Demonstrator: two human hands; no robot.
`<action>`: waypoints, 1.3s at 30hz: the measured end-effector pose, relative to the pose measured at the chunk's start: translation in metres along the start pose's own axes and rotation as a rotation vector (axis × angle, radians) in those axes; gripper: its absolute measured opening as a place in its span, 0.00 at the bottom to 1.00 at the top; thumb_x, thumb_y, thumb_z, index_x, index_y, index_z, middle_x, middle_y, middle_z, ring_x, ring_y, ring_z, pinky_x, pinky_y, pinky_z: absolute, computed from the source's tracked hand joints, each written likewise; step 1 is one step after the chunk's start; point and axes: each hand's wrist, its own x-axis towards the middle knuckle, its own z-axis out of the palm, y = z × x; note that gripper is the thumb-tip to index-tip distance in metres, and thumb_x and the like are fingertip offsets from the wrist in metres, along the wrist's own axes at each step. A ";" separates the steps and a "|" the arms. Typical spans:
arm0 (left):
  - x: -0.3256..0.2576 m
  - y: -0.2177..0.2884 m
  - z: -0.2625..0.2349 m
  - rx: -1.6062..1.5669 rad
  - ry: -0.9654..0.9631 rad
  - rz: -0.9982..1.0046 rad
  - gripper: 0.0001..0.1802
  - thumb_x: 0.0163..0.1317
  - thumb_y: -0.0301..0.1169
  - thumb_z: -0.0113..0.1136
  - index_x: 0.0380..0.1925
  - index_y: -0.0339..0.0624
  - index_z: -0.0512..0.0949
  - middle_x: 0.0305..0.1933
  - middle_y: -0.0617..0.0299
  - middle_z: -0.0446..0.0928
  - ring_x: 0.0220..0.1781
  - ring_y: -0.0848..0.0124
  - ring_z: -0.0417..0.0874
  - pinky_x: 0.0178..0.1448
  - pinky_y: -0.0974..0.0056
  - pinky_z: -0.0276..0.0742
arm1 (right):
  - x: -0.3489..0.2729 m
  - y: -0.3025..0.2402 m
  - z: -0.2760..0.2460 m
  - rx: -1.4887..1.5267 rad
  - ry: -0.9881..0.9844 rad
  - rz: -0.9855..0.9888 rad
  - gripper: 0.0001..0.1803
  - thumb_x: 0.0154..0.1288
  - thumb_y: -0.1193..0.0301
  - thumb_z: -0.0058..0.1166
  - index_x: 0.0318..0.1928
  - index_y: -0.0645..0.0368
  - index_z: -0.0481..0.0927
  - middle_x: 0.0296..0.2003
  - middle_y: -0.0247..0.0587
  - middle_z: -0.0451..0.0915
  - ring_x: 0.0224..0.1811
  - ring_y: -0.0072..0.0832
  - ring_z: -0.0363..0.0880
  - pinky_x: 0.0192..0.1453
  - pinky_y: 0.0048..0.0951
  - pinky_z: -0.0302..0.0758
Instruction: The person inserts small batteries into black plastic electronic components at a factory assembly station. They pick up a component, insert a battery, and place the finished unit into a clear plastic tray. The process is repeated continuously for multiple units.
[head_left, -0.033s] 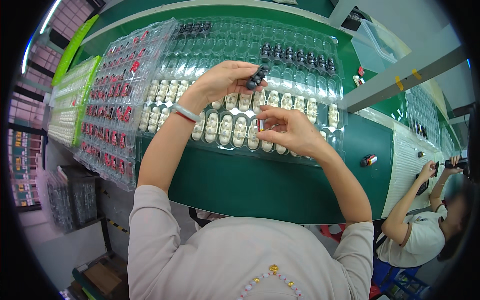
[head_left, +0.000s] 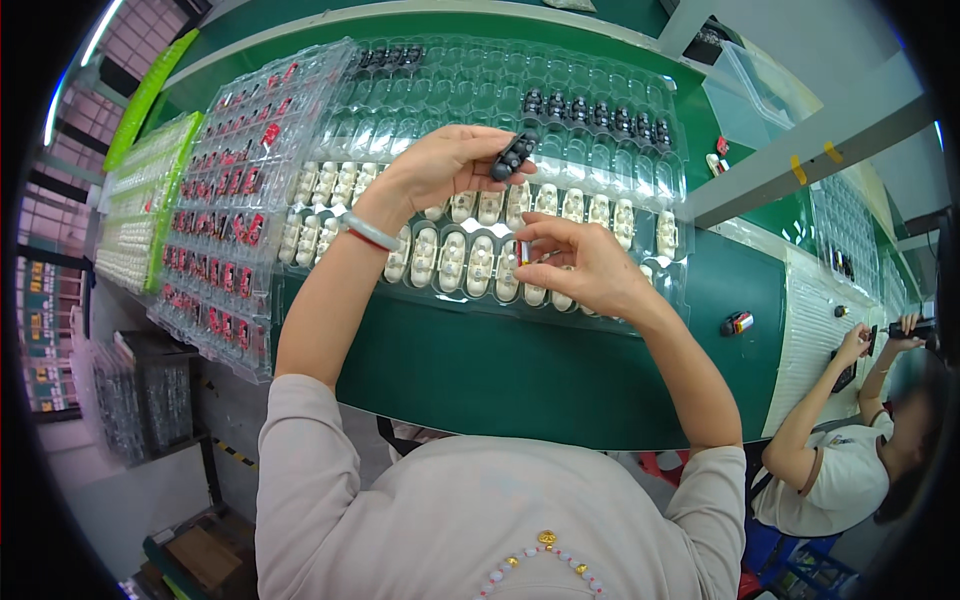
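My left hand is closed on a black knobbed plastic piece, held tilted above the clear trays. To its right and nearer, my right hand pinches a small part with white, red and yellow on it between thumb and fingers. The two held things are apart. Below both hands, rows of cream-white oval pieces sit in the pockets of a clear plastic tray. Farther back, several black pieces like the held one fill part of another clear tray's row.
Left stands a clear tray of red and black parts, beside a green-edged tray. A small black part with red and white lies on the green table. A metal post slants at right, near a co-worker's hands.
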 end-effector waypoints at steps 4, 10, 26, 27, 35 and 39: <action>-0.035 0.000 0.029 -0.251 -0.094 0.007 0.22 0.67 0.36 0.45 0.54 0.28 0.65 0.46 0.49 0.75 0.41 0.71 0.78 0.41 0.72 0.77 | -0.026 -0.014 0.000 -0.097 0.345 -0.279 0.20 0.48 0.75 0.63 0.45 0.65 0.76 0.48 0.49 0.74 0.39 0.30 0.79 0.41 0.26 0.77; -0.078 -0.023 0.076 -0.448 -0.145 -0.029 0.24 0.68 0.35 0.43 0.59 0.30 0.60 0.47 0.49 0.74 0.43 0.70 0.79 0.44 0.71 0.78 | -0.065 -0.026 0.015 -0.089 0.567 -0.321 0.27 0.41 0.79 0.67 0.47 0.63 0.76 0.43 0.45 0.77 0.39 0.28 0.78 0.42 0.26 0.76; -0.086 -0.035 0.094 -0.353 -0.104 -0.040 0.23 0.65 0.33 0.48 0.56 0.30 0.64 0.46 0.56 0.75 0.46 0.73 0.78 0.49 0.66 0.77 | -0.068 0.000 0.024 0.069 0.500 -0.346 0.26 0.43 0.80 0.66 0.47 0.67 0.75 0.48 0.49 0.75 0.52 0.37 0.74 0.55 0.33 0.71; -0.085 -0.037 0.093 -0.356 -0.101 -0.036 0.23 0.65 0.33 0.48 0.56 0.30 0.64 0.46 0.56 0.75 0.46 0.73 0.78 0.49 0.66 0.77 | -0.068 -0.001 0.024 0.071 0.484 -0.355 0.26 0.43 0.80 0.66 0.47 0.67 0.75 0.48 0.50 0.75 0.52 0.37 0.73 0.55 0.34 0.71; -0.083 -0.044 0.090 -0.331 -0.066 -0.041 0.23 0.64 0.32 0.50 0.56 0.28 0.64 0.47 0.54 0.75 0.45 0.71 0.79 0.48 0.66 0.78 | -0.067 0.004 0.024 0.035 0.480 -0.357 0.26 0.42 0.79 0.67 0.47 0.67 0.76 0.47 0.49 0.75 0.50 0.36 0.74 0.53 0.33 0.71; -0.085 -0.042 0.090 -0.281 -0.048 -0.045 0.24 0.64 0.32 0.50 0.56 0.28 0.64 0.46 0.54 0.76 0.44 0.72 0.79 0.47 0.68 0.78 | -0.067 0.002 0.022 -0.094 0.484 -0.353 0.26 0.41 0.78 0.67 0.46 0.64 0.77 0.46 0.46 0.76 0.48 0.35 0.75 0.51 0.31 0.73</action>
